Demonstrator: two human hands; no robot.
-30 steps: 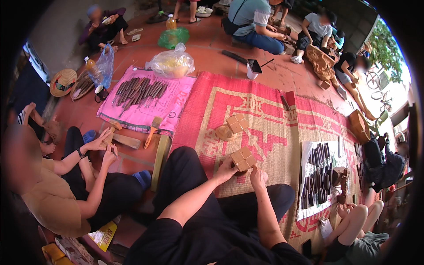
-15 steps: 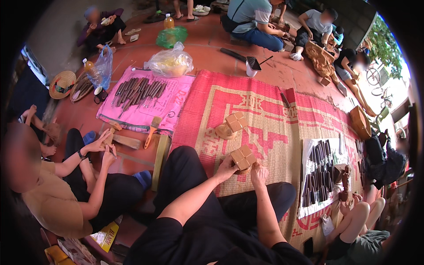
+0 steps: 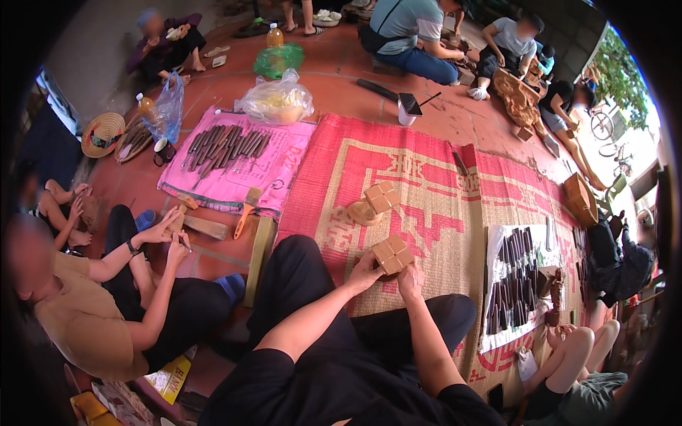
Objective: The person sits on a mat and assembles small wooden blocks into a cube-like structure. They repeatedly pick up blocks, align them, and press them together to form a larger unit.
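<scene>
A light brown wooden block (image 3: 392, 254) with a cross-shaped groove on its square top is held low over the mat, in front of my knees. My left hand (image 3: 364, 275) wraps round its left side. At the right lower corner, the fingers of my right hand (image 3: 410, 280) are closed against the block; whether they also hold a small tool is hidden. Just beyond, a similar grooved wooden block (image 3: 382, 197) stands beside a round wooden piece (image 3: 364, 212) on the mat.
Carving tools (image 3: 222, 150) lie on a pink sheet (image 3: 283, 186) at left, with a brush (image 3: 248, 213) near it. More tools (image 3: 517, 273) lie on white plastic at right. The red-and-straw mat (image 3: 426, 305) spreads ahead. A co-worker (image 3: 106, 305) sits close on my left; several people work farther off.
My right hand has moved slightly up and left, closer against the block's right side. The left hand keeps its hold. The view has shifted slightly.
</scene>
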